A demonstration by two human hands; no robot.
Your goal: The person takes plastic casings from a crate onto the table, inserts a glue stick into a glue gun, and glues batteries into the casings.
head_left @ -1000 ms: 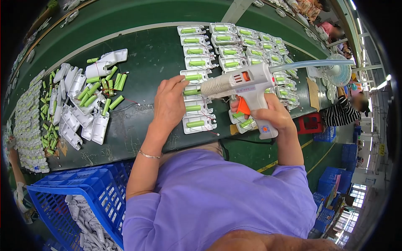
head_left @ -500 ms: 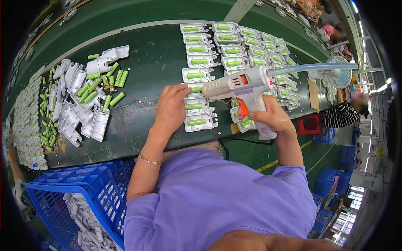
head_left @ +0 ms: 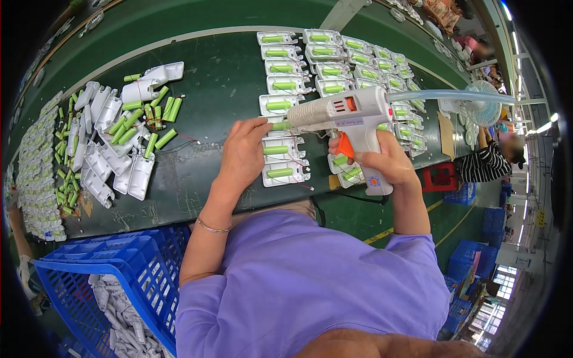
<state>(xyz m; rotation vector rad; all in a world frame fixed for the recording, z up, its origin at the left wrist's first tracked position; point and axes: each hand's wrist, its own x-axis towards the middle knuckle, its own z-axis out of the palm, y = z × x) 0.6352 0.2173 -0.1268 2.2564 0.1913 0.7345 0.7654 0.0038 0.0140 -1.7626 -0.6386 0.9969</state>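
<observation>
My right hand [head_left: 388, 161] is wrapped round the handle of a white glue gun [head_left: 346, 113] with an orange trigger and a clear glue stick in its back. The gun's nozzle points left, over a column of white casings [head_left: 286, 176] that hold green cylinders. At the left edge of this column, my left hand [head_left: 243, 149] has its fingertips at a green cylinder [head_left: 279, 126] in one casing. The fingers are bent and close together; whether they grip the cylinder or only press on it is hard to see. The nozzle tip is close to that cylinder.
Loose white casings [head_left: 110, 119] and green cylinders lie on the dark green table [head_left: 209, 65] at the left. More filled casings stand in rows behind the gun. A blue crate [head_left: 113, 256] of grey-white parts is at the lower left. Another person [head_left: 486, 161] is at the right.
The glue gun's nozzle has shifted slightly, staying near the same casing. My left hand's fingertips have moved slightly down and are more bent at the cylinder.
</observation>
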